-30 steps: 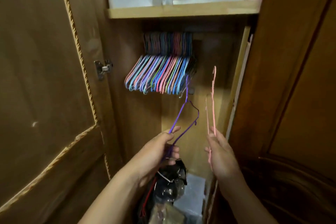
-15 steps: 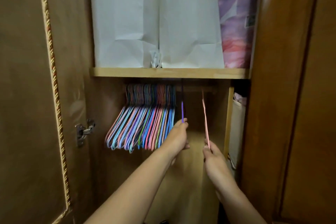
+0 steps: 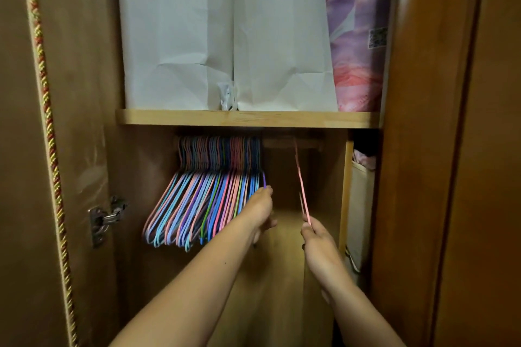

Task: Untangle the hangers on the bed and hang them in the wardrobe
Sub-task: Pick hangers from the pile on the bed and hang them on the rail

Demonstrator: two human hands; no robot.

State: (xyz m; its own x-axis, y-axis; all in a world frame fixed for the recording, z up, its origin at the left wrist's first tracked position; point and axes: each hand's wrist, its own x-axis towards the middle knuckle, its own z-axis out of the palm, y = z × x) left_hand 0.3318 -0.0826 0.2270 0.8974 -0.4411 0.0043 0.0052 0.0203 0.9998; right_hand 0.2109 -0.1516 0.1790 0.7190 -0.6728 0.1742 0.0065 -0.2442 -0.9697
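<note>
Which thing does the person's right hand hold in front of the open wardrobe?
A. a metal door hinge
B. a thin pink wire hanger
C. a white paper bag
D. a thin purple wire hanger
B: the right hand pinches the thin pink wire hanger, which reaches up toward the wooden rail to the right of the row of coloured hangers.

A pale wooden shelf spans the brown wooden cupboard interior. On the shelf stand two white paper bags, with a purple and pink printed bundle just right of them. Left of the shelf is an open door edged with twisted cord, a metal hinge below shelf level.
</note>
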